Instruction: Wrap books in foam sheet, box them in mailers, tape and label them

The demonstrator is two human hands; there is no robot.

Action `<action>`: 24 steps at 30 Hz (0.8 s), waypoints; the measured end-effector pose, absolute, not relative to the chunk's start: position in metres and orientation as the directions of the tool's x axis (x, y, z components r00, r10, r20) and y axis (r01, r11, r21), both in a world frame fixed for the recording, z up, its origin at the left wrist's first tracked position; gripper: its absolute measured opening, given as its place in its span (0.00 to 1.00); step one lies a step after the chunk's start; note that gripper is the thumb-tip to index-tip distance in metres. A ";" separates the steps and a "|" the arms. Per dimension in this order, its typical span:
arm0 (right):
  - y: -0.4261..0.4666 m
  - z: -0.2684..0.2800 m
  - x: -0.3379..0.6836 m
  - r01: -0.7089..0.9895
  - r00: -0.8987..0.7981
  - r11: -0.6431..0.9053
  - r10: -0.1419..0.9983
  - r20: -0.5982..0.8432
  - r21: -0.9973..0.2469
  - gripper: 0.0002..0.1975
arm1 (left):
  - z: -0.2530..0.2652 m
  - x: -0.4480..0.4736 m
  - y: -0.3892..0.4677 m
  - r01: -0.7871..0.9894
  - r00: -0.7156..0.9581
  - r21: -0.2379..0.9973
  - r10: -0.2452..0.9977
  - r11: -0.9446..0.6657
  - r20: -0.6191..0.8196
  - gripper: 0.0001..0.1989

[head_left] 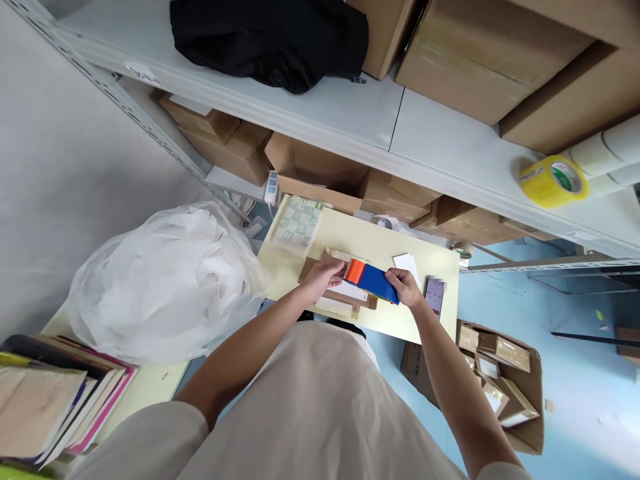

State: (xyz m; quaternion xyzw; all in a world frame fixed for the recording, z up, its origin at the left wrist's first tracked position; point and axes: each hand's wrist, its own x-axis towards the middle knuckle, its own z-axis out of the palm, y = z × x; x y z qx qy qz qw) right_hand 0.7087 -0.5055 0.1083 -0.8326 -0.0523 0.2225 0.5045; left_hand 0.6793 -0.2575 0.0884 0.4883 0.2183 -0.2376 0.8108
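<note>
Over the table, my right hand [404, 287] is closed round the blue end of a tape dispenser [377, 283]. Its other end is orange, with a toothed edge pointing left. My left hand [324, 277] is at that edge with thumb and fingers pressed together. Whatever lies between those fingertips is too small to make out. Beneath both hands, partly covered by them, a small cardboard box [367, 302] with white on top rests on the table. A phone [434, 295] lies to the right of my right hand, near a white card [407, 265].
The pale yellow table [440, 259] bears a green-patterned packet [299, 225] at its far left. A bulging clear plastic bag [165, 287] stands left. Shelving [320, 127] with cartons crosses ahead, carrying yellow tape [553, 180]. An open carton [533, 400] of small boxes sits right, on the floor.
</note>
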 end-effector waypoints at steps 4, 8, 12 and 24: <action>-0.503 0.110 0.706 -0.073 0.909 -0.539 0.310 -0.278 -0.839 0.25 | 0.088 0.676 -0.259 0.507 0.858 0.815 -0.069 0.281 -0.510 0.23; -0.497 0.111 0.705 -0.043 0.915 -0.572 0.306 -0.262 -0.819 0.25 | 0.082 0.672 -0.259 0.352 0.934 0.935 0.048 0.038 -0.353 0.19; -0.496 0.110 0.704 -0.044 0.920 -0.563 0.299 -0.253 -0.825 0.25 | 0.075 0.669 -0.259 0.350 0.932 0.937 0.097 0.001 -0.349 0.17; -0.485 0.138 0.700 0.025 0.925 -0.657 0.301 -0.231 -0.754 0.26 | 0.086 0.667 -0.252 0.510 0.850 0.853 0.088 0.109 -0.519 0.12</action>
